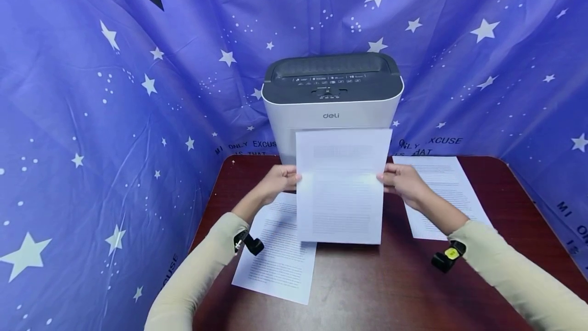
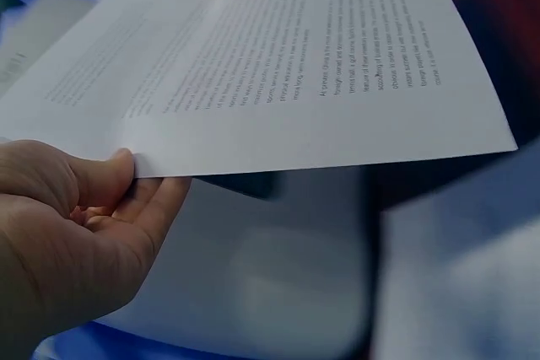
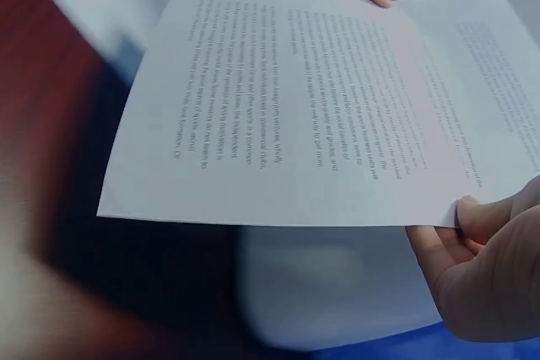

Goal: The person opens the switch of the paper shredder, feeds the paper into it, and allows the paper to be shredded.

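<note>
A printed sheet of paper [image 1: 341, 193] is held up in front of the white and dark grey paper shredder [image 1: 333, 91], hiding much of its front. My left hand [image 1: 280, 179] pinches the sheet's left edge, thumb on the printed face and fingers behind, as the left wrist view shows at the thumb and fingers [image 2: 93, 217]. On the opposite edge, my right hand [image 1: 404, 184] pinches the paper the same way; in the right wrist view that hand [image 3: 489, 259] has its thumb on top. The sheet bends slightly between the two hands.
One printed sheet [image 1: 275, 254] lies on the dark red table [image 1: 358, 290] at the left, partly behind the held paper. Another printed sheet [image 1: 445, 193] lies at the right, below my right forearm. A blue star-patterned cloth [image 1: 184, 65] hangs around the table.
</note>
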Demonstrator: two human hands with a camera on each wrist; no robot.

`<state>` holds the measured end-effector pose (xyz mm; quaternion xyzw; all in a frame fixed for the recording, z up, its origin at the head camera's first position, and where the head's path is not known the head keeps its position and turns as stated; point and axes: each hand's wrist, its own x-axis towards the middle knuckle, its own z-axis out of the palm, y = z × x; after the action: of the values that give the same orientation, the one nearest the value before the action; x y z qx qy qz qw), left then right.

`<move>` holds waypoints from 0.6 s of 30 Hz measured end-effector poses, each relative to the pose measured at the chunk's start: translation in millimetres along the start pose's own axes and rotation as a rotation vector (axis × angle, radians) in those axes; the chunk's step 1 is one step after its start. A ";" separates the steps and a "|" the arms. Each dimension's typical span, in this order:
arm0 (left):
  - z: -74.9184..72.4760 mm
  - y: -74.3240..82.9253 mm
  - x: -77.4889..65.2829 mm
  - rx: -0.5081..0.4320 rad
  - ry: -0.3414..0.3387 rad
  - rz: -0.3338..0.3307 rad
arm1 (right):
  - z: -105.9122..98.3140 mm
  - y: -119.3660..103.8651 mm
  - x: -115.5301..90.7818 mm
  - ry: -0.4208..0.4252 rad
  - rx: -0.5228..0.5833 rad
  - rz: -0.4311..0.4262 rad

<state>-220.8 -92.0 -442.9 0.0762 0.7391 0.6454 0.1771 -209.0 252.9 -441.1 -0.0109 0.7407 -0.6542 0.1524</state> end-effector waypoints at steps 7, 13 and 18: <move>-9.0 66.9 -6.4 -0.008 0.054 0.160 | -6.2 -71.4 -13.1 0.054 0.095 -0.220; -12.0 125.1 -8.3 -0.085 0.182 0.241 | -11.6 -131.2 -20.0 0.096 0.238 -0.310; -14.3 168.0 -7.7 -0.139 0.254 0.326 | -13.9 -178.5 -23.2 0.135 0.363 -0.379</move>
<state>-238.3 -81.8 -275.4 0.1004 0.6870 0.7195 -0.0192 -222.9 245.6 -261.3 -0.0782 0.6044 -0.7925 -0.0233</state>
